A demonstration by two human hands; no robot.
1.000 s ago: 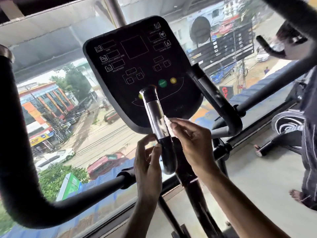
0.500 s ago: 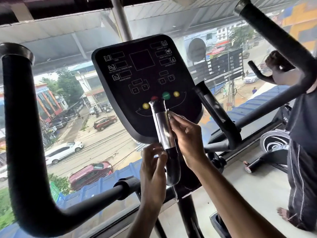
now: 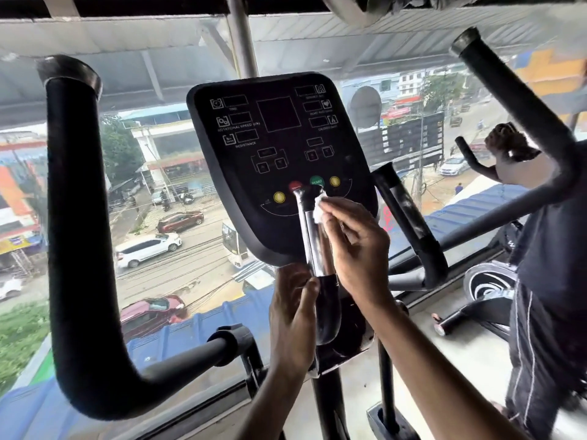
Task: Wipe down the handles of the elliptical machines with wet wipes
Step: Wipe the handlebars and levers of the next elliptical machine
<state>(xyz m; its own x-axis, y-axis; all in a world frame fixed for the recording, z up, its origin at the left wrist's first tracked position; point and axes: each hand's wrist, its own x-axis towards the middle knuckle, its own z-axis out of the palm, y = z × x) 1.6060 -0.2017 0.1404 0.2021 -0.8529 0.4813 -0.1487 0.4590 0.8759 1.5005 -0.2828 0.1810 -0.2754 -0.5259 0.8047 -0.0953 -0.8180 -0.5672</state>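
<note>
Dead centre of my feed stands the short handle [image 3: 313,239], a silvery metal sleeve between black rubber ends. Its long axis runs close to upright, and the capped top leans slightly left and away from me. Against its right side, just under that cap, sits the crumpled white wet wipe [image 3: 318,207].

I see the right hand [image 3: 355,246] reaching in from the right. Its fingertips [image 3: 340,207] are drawn together and pinch the wipe onto the handle. The left hand [image 3: 293,309] is lower, its fingers curled round the black lower end where the sleeve stops, and I take that as bracing.

So the wipe is at the top end, and nearly all of the sleeve lies below it, down the axis toward the left hand. I judge the coming stroke has to follow that axis downward. The right hand is the nearer one to make it, and the stroke would meet the left hand's grip at the foot of the sleeve.

Behind the handle is the black plastic console [image 3: 279,147] with its coloured buttons. To the right stands a second short black handle [image 3: 405,214], apart from both hands. Further out, a thick black foam-covered swing arm [image 3: 74,217] rises on the left and a matching swing arm [image 3: 514,100] on the right. Another person [image 3: 559,249] stands at the far right.
</note>
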